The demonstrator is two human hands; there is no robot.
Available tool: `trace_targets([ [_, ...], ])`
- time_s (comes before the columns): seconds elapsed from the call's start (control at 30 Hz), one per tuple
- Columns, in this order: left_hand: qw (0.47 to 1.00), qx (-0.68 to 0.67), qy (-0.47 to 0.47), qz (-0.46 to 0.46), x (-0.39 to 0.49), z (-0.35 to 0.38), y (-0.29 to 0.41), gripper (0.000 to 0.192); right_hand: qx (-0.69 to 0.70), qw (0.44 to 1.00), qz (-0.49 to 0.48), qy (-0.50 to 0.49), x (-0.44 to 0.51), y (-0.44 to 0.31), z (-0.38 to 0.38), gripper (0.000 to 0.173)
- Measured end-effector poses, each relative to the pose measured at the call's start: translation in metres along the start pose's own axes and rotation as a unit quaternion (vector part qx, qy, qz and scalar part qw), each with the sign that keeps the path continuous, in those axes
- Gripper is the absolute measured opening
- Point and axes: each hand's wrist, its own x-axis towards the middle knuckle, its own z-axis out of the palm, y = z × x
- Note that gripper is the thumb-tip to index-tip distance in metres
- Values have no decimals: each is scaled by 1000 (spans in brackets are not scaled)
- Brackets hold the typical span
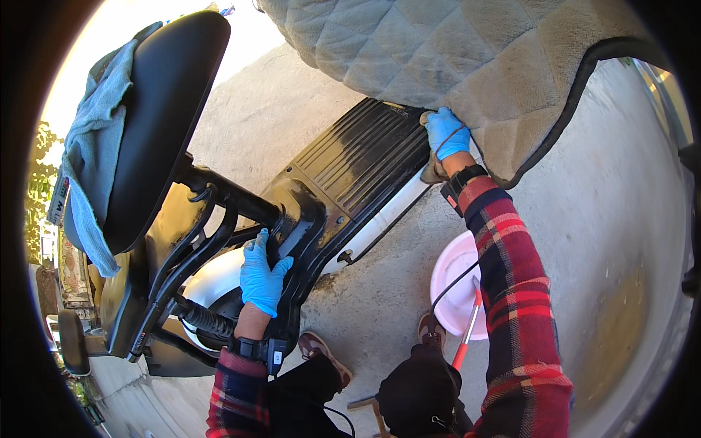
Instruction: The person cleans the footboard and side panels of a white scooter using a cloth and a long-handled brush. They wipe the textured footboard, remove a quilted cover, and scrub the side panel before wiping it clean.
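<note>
In front of me stands a black electric scooter; its ribbed footboard is coated with brown dirt in places. My right hand, in a blue glove, is closed on a brownish cloth at the footboard's side edge, beside the quilted cover. Most of that cloth is hidden under the hand. Lower left, my left hand, gloved too, rests on the black plastic body below the seat post. Its thumb is spread from the fingers and nothing is in it. A black seat rises above.
A blue towel hangs over the seat. The grey quilted cover drapes across the scooter's front. Near my foot a pink basin stands on the concrete, with a red-and-metal handle across it. Black tubes run beside the rear wheel.
</note>
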Motion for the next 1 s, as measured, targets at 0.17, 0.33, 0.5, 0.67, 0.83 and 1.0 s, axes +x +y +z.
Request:
trace_targets([
  [0.17, 999, 35, -13, -2, 2, 2, -2, 79, -221, 963, -145, 52, 11, 14, 6, 18],
  [0.33, 998, 17, -54, -37, 7, -8, 4, 82, -197, 909, -316, -189, -80, -26, 19, 14],
  [0.5, 999, 20, -42, -10, 6, -10, 1, 81, -220, 963, -151, -49, -9, -18, 2, 22],
  [0.67, 999, 10, -34, -4, 3, -6, -6, 82, -331, 937, -113, 13, 46, -1, 1, 21],
  [0.83, 998, 5, -64, -24, 9, -8, -5, 82, -265, 927, -219, -152, -3, -3, 4, 20],
  [1.0, 997, 31, -63, -30, 8, -8, -4, 81, -262, 959, -97, -51, 36, 2, 4, 21],
])
